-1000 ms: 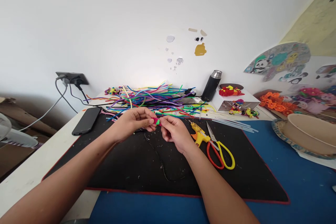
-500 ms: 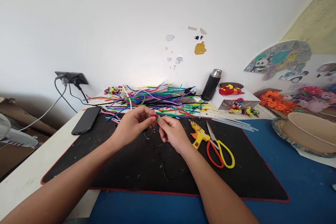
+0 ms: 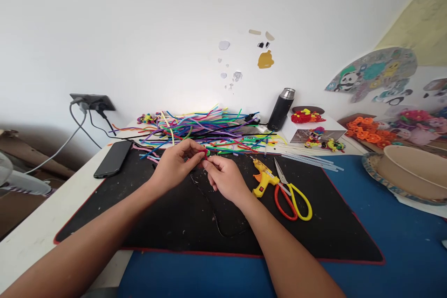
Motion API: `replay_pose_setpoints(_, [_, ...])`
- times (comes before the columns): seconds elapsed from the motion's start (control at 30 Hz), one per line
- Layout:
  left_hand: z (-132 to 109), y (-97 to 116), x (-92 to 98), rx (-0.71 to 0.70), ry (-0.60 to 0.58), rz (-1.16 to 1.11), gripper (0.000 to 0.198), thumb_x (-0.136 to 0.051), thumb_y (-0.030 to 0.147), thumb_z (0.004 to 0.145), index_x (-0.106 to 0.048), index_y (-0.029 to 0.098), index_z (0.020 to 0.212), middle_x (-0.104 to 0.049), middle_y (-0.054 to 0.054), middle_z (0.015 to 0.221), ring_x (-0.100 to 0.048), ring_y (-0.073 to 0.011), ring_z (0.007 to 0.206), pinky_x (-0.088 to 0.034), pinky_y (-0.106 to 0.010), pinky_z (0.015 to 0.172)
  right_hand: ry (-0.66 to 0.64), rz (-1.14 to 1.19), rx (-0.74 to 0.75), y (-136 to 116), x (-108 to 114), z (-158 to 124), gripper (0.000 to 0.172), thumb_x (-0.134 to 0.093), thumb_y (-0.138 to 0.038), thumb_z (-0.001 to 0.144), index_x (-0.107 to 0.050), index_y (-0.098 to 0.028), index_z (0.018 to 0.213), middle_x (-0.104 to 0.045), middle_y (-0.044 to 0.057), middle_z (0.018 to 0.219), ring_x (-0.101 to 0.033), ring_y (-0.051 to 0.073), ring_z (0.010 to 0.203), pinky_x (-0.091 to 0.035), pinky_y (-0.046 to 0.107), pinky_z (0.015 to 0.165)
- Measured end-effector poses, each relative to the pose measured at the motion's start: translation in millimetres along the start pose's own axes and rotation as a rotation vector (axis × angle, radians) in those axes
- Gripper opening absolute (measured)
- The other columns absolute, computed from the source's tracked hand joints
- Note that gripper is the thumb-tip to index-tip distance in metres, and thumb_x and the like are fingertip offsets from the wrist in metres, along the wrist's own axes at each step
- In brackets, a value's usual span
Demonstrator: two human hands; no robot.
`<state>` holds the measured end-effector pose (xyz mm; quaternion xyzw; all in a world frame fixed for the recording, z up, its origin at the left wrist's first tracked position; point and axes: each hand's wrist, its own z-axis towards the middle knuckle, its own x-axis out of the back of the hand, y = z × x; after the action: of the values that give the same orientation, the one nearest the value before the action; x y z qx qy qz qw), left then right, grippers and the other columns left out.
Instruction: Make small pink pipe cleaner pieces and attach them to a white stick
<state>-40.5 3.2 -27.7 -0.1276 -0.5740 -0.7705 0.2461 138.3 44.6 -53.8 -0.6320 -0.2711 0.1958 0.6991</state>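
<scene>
A small magenta and green pipe-cleaner piece [image 3: 207, 152] is pinched between my two hands, above the black mat. My left hand [image 3: 177, 164] grips it from the left with thumb and fingertips. From the right, my right hand [image 3: 227, 179] is closed at the same piece, its thumb and index fingertip meeting close to the left fingertips. Most of the piece is hidden by fingers. To the right of my right hand lie a yellow glue gun [image 3: 264, 178] and open scissors [image 3: 290, 195] with one red and one yellow handle.
Behind my hands is a heap of coloured pipe cleaners [image 3: 199, 125]. A black flask [image 3: 281, 111] stands by a white box [image 3: 310, 132]. Clear glue sticks [image 3: 314, 160] lie at the mat's far right edge. A phone [image 3: 113, 159] lies left; a beige bowl [image 3: 415, 170] sits right.
My right hand has shifted slightly left, and its fingers have moved around the small piece. The green part now shows above the fingertips instead of beside my right thumb.
</scene>
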Motion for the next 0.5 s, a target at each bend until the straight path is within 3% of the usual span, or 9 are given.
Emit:
replay_pose_setpoints(0.17, [1.5, -2.9, 1.8, -0.004, -0.012, 0.012, 0.024, -0.067, 0.043, 0.094, -0.068, 0.020, 0.099, -0.074, -0.005, 0.092, -0.071, -0.0205, 0.082, -0.055, -0.032, 0.075, 0.043, -0.139, 0.043, 3.4, 1.3, 1.3, 0.028, -0.052, -0.040, 0.102, -0.072, -0.022, 0.093, -0.055, -0.005, 0.057, -0.050, 0.013, 0.048, -0.034, 0.026, 0.053])
replay_pose_setpoints(0.3, [2.5, -1.4, 2.7, -0.038, -0.016, 0.105, 0.021, -0.066, 0.041, 0.094, -0.069, 0.021, 0.099, -0.075, -0.005, 0.091, -0.070, -0.0198, 0.080, -0.054, -0.030, 0.074, 0.125, -0.382, 0.137, 0.4, 2.4, 0.7, 0.027, -0.056, -0.034, 0.101, -0.073, -0.023, 0.084, -0.063, -0.001, 0.066, -0.053, 0.015, 0.060, -0.029, 0.029, 0.058])
replay_pose_setpoints(0.5, [4.7, -1.0, 2.5, -0.081, -0.032, 0.232, 0.020, -0.063, 0.041, 0.093, -0.071, 0.022, 0.094, -0.077, -0.004, 0.087, -0.070, -0.0204, 0.077, -0.054, -0.029, 0.070, 0.151, -0.605, 0.210, 0.2, 2.8, -1.5, 0.027, -0.056, -0.030, 0.100, -0.071, -0.023, 0.079, -0.067, 0.001, 0.067, -0.051, 0.017, 0.059, -0.023, 0.031, 0.058])
